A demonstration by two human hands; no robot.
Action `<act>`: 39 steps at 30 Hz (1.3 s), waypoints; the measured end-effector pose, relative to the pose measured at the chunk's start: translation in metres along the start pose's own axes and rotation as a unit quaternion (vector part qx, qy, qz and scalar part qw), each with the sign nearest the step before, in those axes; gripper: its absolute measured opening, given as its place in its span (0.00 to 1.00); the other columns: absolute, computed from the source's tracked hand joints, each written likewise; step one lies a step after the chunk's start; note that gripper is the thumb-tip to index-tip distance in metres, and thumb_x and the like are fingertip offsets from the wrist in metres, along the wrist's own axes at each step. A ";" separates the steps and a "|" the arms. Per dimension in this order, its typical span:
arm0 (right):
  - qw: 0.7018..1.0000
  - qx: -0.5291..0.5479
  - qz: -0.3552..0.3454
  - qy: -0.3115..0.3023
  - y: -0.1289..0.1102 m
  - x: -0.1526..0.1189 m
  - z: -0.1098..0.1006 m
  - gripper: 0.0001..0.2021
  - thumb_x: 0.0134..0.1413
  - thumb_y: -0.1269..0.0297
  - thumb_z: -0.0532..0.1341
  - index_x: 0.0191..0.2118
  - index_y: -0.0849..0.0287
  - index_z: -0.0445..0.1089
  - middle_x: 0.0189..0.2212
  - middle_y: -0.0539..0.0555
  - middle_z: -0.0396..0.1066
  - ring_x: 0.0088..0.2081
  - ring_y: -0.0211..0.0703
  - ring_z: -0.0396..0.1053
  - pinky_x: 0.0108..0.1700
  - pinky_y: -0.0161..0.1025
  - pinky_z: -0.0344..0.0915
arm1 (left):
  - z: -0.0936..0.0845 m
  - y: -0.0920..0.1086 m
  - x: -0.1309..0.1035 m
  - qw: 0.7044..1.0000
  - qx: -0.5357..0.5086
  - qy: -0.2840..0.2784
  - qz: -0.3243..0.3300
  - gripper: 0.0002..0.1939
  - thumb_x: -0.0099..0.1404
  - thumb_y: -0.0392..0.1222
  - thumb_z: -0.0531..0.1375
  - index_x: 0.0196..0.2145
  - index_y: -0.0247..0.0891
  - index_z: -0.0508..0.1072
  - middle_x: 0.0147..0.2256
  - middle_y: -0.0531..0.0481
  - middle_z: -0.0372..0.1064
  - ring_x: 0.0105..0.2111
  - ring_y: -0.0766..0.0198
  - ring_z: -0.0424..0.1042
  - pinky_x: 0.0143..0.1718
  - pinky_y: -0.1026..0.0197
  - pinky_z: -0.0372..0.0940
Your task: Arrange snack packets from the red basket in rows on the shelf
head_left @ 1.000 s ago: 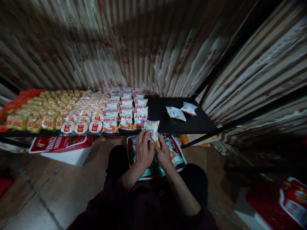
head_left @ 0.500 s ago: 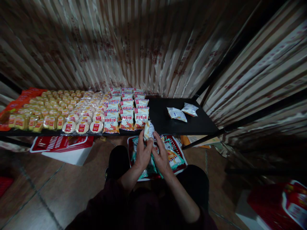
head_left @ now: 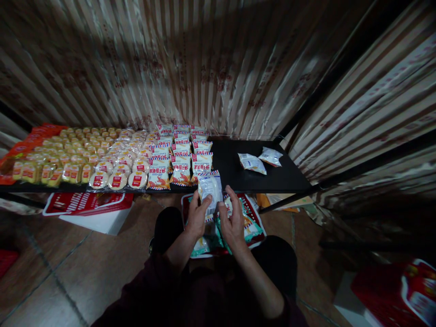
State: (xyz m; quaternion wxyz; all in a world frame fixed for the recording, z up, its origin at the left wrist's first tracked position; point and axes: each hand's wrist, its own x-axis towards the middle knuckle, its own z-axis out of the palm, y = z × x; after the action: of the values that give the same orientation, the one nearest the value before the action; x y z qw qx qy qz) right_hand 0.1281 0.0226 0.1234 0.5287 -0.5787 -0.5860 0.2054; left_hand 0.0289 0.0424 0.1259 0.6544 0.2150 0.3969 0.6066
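Note:
A small white snack packet, its printed back facing up, is held in my left hand with the thumb across it. My right hand is beside the packet's right edge, fingers apart and thumb near its lower corner. Both hands are over a red basket of green and white packets. Just beyond the held packet, rows of white and orange snack packets stand on a black shelf. Two white packets lie farther right on the shelf.
Round wrapped cakes and yellow wrapped cakes fill the shelf's left part, beside an orange bag. Below are a red basket and a white box. Another red basket is at lower right.
The packet has turned so its printed back shows flat and wide. My right hand has opened away from it, while my left hand has shifted slightly left and still grips it.

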 end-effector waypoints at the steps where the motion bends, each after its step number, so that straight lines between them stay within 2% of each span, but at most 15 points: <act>1: 0.999 0.027 0.037 0.006 0.003 0.002 0.000 0.24 0.60 0.54 0.54 0.60 0.55 0.59 0.60 0.59 0.61 0.61 0.51 0.58 0.62 0.55 0.54 | -0.001 0.002 0.000 1.000 -0.018 -0.005 -0.012 0.26 0.49 0.45 0.68 0.47 0.40 0.70 0.45 0.48 0.74 0.46 0.56 0.72 0.49 0.58 0.64; 4: 0.983 0.116 0.143 -0.005 0.012 0.009 0.001 0.30 0.57 0.48 0.56 0.61 0.58 0.57 0.58 0.62 0.64 0.57 0.52 0.63 0.59 0.54 0.59 | -0.003 0.007 0.001 0.997 -0.058 -0.013 -0.048 0.28 0.48 0.44 0.69 0.47 0.40 0.71 0.48 0.47 0.73 0.49 0.54 0.71 0.51 0.56 0.63; 7: 0.967 0.159 0.196 -0.021 0.018 0.012 0.003 0.32 0.53 0.45 0.58 0.60 0.56 0.59 0.55 0.61 0.67 0.54 0.53 0.67 0.55 0.53 0.64 | -0.004 0.009 0.002 0.995 -0.073 -0.007 -0.060 0.28 0.47 0.43 0.70 0.47 0.40 0.72 0.50 0.47 0.72 0.51 0.53 0.69 0.52 0.56 0.63; 17: 0.967 0.176 0.184 -0.027 0.019 0.010 0.008 0.28 0.52 0.46 0.60 0.55 0.57 0.66 0.51 0.58 0.71 0.50 0.51 0.69 0.52 0.49 0.66 | -0.008 0.010 0.005 0.993 -0.085 -0.015 -0.085 0.31 0.46 0.44 0.71 0.48 0.39 0.72 0.47 0.47 0.74 0.50 0.52 0.70 0.52 0.54 0.64; 27: 0.980 0.121 0.156 -0.006 0.027 0.006 0.006 0.24 0.58 0.49 0.55 0.55 0.58 0.66 0.53 0.59 0.68 0.52 0.49 0.66 0.54 0.49 0.63 | -0.010 0.006 0.007 0.991 -0.089 -0.030 -0.100 0.30 0.49 0.43 0.69 0.50 0.40 0.71 0.48 0.47 0.73 0.50 0.53 0.71 0.52 0.54 0.65; 31: 0.989 0.089 0.120 -0.002 0.024 0.006 0.006 0.24 0.59 0.51 0.54 0.57 0.57 0.63 0.53 0.59 0.68 0.53 0.49 0.66 0.53 0.48 0.64 | -0.010 0.005 0.007 0.991 -0.088 -0.032 -0.095 0.29 0.49 0.42 0.69 0.50 0.40 0.71 0.47 0.47 0.73 0.50 0.53 0.71 0.52 0.54 0.65; 34: 0.997 0.027 0.073 0.012 0.021 0.008 0.003 0.22 0.60 0.54 0.54 0.57 0.58 0.63 0.54 0.61 0.66 0.52 0.49 0.66 0.52 0.50 0.65 | -0.009 0.006 0.005 0.992 -0.083 -0.028 -0.094 0.29 0.49 0.42 0.69 0.50 0.40 0.70 0.47 0.48 0.73 0.50 0.53 0.71 0.51 0.55 0.65; 39: 0.992 -0.103 -0.054 0.042 0.016 0.013 -0.002 0.14 0.59 0.59 0.54 0.46 0.58 0.70 0.46 0.60 0.70 0.49 0.51 0.66 0.51 0.53 0.64 | -0.003 0.010 0.001 0.994 -0.084 -0.036 -0.063 0.30 0.49 0.41 0.68 0.51 0.42 0.69 0.49 0.49 0.72 0.50 0.54 0.70 0.52 0.55 0.64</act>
State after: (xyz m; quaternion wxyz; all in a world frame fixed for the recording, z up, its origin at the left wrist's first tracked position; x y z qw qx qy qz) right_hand 0.1399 0.0376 0.1158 0.5004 -0.6061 -0.6115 0.0906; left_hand 0.0208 0.0448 0.1311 0.7210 0.1558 0.3331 0.5873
